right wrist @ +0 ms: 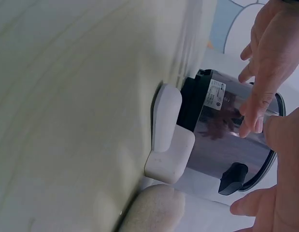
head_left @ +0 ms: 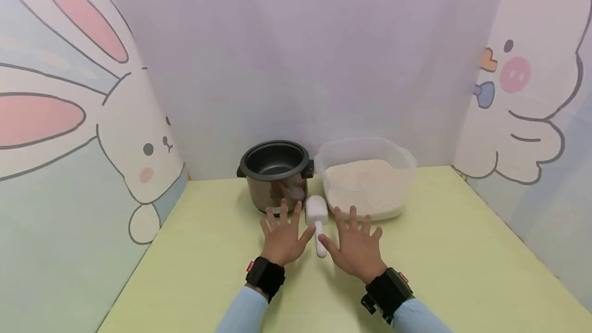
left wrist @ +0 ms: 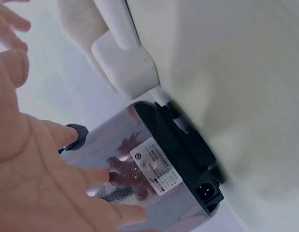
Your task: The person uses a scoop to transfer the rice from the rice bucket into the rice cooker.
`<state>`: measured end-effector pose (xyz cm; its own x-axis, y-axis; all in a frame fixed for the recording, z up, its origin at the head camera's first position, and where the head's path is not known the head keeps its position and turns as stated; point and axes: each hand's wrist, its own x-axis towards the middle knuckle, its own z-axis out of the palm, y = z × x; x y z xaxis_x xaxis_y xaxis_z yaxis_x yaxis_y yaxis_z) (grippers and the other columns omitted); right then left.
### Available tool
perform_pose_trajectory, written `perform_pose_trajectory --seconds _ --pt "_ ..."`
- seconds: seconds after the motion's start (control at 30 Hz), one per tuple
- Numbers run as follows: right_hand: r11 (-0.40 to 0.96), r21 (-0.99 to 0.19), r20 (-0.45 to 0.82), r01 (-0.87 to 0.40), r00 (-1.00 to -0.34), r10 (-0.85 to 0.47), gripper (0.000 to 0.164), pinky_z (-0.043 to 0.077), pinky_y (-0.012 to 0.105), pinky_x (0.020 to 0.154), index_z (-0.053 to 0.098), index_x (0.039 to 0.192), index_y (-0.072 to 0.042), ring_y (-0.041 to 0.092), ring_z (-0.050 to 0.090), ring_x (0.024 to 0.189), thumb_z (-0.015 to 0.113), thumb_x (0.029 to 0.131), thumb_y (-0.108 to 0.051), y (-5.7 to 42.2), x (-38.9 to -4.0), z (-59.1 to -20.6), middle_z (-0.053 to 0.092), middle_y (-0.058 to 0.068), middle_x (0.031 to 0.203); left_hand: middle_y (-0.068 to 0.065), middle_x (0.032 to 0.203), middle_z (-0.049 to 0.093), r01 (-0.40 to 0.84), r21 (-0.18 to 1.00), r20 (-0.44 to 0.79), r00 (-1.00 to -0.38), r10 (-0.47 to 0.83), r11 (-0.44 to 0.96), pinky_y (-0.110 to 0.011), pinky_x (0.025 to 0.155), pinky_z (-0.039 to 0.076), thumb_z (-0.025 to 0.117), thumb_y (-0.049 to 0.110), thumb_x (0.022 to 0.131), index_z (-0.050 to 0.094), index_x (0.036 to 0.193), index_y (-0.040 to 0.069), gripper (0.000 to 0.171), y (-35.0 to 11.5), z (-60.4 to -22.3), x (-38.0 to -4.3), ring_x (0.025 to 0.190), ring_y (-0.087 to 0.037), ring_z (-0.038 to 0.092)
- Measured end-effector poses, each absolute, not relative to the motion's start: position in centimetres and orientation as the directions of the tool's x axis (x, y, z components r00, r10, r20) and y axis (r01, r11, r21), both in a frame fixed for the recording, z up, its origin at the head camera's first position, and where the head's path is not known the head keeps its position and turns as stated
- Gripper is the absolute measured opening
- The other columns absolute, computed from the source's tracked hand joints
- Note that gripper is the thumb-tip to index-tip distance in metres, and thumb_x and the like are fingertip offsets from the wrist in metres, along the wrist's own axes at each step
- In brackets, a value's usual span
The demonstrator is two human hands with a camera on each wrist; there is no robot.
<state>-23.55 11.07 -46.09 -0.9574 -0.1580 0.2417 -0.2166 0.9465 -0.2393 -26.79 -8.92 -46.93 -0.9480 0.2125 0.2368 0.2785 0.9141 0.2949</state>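
Observation:
My left hand (head_left: 283,240) is spread with straight fingers in front of a rice cooker (head_left: 277,189), holding nothing. My right hand (head_left: 358,251), fingers also spread, hovers before a clear plastic tub (head_left: 398,189) of off-white powder or grain (head_left: 365,184). Between the two hands lies a white scoop (head_left: 316,212), its handle toward me. The cooker has a shiny metal body, a dark inner pot and black side handles; it has no lid on. In the left wrist view its label (left wrist: 156,166) and power socket (left wrist: 206,192) show.
Everything stands on a pale yellow-green table (head_left: 208,271). Behind it hangs a lilac cloth wall (head_left: 296,66), close to the cooker and tub. Side walls carry a cartoon rabbit (head_left: 134,148) and another white cartoon animal (head_left: 532,91).

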Motion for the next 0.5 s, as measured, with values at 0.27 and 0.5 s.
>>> perform_pose_trajectory --seconds 0.27,0.5 --pt "0.941 -0.214 0.332 -0.263 -0.926 -0.183 0.085 0.047 0.074 0.084 0.04 0.157 -0.006 0.059 0.049 0.124 0.055 0.098 -0.065 11.1 -23.9 -46.6 0.046 0.033 0.147 -0.026 0.157 0.038 0.358 0.228 0.344 -0.9 0.269 0.906 -0.074 0.107 0.032 0.049 0.059 0.104 0.043 0.157 0.013 0.071 -9.1 -46.9 -27.4 0.137 -0.058 0.038" --pt "0.937 -0.235 0.383 -0.258 -0.911 -0.155 0.067 0.053 0.064 0.072 0.06 0.135 0.002 0.052 0.06 0.106 0.066 0.097 -0.052 10.7 -24.6 -46.3 0.063 0.028 0.122 -0.012 0.127 0.068 0.462 0.369 0.451 -0.848 0.279 0.806 -0.047 0.093 0.055 0.057 0.039 0.106 0.067 0.131 0.006 0.043 -9.0 -44.4 -27.5 0.114 -0.03 0.066"
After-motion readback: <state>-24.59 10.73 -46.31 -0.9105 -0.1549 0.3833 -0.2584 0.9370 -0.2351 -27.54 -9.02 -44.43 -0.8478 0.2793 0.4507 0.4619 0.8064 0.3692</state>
